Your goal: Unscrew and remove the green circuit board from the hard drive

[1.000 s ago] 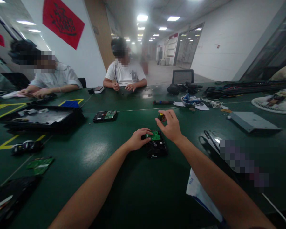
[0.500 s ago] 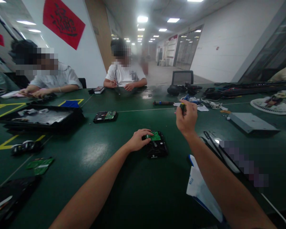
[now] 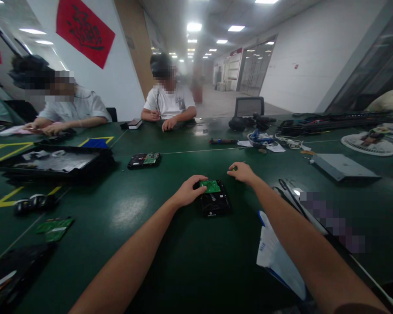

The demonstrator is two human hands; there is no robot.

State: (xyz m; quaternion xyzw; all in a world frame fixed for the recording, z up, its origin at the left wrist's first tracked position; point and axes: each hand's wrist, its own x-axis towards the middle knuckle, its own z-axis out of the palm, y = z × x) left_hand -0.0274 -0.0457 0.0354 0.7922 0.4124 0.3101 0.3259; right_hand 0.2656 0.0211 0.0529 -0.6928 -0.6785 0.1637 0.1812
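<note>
A black hard drive (image 3: 215, 204) with a green circuit board (image 3: 211, 186) on its upper face lies flat on the table in front of me. My left hand (image 3: 190, 191) grips its left side, the thumb on the board's edge and the fingers at the far left corner. Just right of the drive, my right hand (image 3: 241, 172) is closed around a small screwdriver (image 3: 234, 168). Only a bit of its yellow-green handle shows; the tip cannot be made out. The right hand is apart from the drive.
Another hard drive (image 3: 144, 160) lies farther left, near a black tray (image 3: 52, 161). Loose green boards (image 3: 55, 227) are at the left. A blue-white packet (image 3: 275, 257) lies under my right forearm, and a grey metal box (image 3: 346, 166) sits right. Two people sit across the table.
My right hand has come down and left with the screwdriver, closer to the hard drive. My left hand stays on the drive. The person opposite has shifted a hand on the table.
</note>
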